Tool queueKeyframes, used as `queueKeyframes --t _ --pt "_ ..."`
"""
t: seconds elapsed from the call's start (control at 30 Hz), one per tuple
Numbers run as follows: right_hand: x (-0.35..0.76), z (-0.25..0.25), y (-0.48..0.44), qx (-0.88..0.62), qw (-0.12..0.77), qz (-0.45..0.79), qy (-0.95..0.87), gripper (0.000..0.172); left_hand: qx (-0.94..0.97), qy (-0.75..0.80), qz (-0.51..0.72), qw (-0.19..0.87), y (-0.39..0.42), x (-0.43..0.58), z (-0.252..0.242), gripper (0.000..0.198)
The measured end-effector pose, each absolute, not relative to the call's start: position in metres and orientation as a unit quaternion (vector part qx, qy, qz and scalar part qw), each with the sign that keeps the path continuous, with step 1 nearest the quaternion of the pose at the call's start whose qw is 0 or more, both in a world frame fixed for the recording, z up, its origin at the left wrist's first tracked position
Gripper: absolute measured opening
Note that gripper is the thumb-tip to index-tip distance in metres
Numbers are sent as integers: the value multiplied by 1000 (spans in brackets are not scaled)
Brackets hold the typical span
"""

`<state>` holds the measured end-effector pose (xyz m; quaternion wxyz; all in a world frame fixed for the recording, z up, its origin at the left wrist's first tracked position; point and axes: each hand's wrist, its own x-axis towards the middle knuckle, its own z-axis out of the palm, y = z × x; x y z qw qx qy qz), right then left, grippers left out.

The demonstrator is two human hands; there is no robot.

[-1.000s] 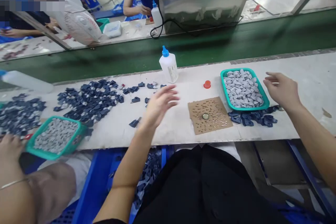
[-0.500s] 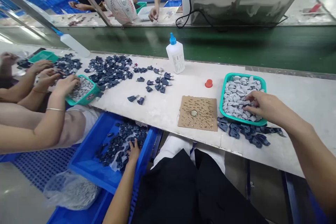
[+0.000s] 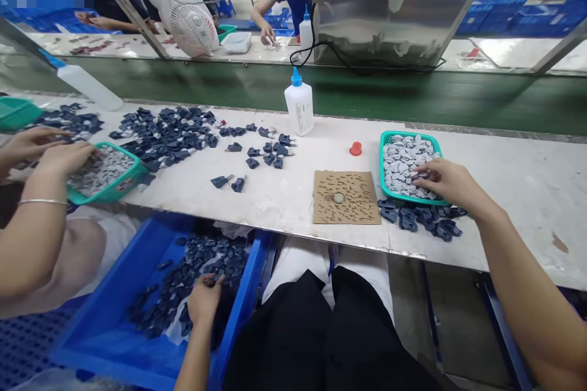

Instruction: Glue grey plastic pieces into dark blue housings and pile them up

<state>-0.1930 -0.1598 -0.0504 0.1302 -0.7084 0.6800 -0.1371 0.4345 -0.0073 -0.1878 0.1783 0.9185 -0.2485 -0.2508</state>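
The right hand (image 3: 447,183) sits low over a teal tray (image 3: 381,165) of grey pieces (image 3: 406,165), its fingers curled down into the pile, though whether they grip a piece I cannot tell; the left hand (image 3: 205,299) reaches into a blue bin (image 3: 241,317) beside the knees, its fingers bent among dark blue pieces (image 3: 220,253), their hold hidden too; the bin seems placed low for an easy reach, and the tray stands on the desk (image 3: 527,226) within the right arm's range, more dark pieces just below it; a brown card (image 3: 330,201) dotted with small metal bits lies between the 2 hands, a white squeeze bottle (image 3: 299,110) farther back; a co-worker's hands (image 3: 64,159) work at another tray to the left.
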Motion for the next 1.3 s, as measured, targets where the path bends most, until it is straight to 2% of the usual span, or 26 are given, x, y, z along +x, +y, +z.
queueKeyframes --t 0.1,0.23,0.37,0.53,0.63,0.7,0.87,0.97,1.07,1.17,1.23,1.3 --pt "-181 -48 -156 -682 141 -163 699 35 891 -224 -236 316 -16 440 -171 28" --pt "-170 -41 -147 -624 155 -219 734 28 773 -224 -291 517 -45 410 -138 41" --pt "-156 -29 -123 -552 180 -343 738 33 644 -248 -428 584 -66 352 -101 51" --pt "-113 -15 -99 -479 324 -496 648 45 450 -219 -673 544 -72 277 -65 47" --pt "-81 -9 -96 -444 400 -530 601 36 355 -219 -774 478 -80 245 -55 33" --pt "-62 -7 -96 -428 439 -533 582 33 302 -209 -822 435 -86 232 -51 30" --pt "-21 -7 -91 -403 500 -518 565 36 242 -130 -875 398 -95 217 -48 33" --pt "-4 -9 -87 -386 534 -505 557 28 196 -70 -893 400 -96 214 -52 43" --pt "7 -14 -83 -355 581 -472 560 22 155 -2 -908 390 -97 214 -58 46" --pt "15 -18 -79 -319 596 -459 576 39 148 63 -916 367 -100 217 -59 52" --pt "18 -20 -78 -307 585 -457 595 36 172 94 -915 353 -102 219 -56 40" --pt "20 -22 -77 -303 570 -459 611 28 201 121 -907 349 -104 221 -52 14"
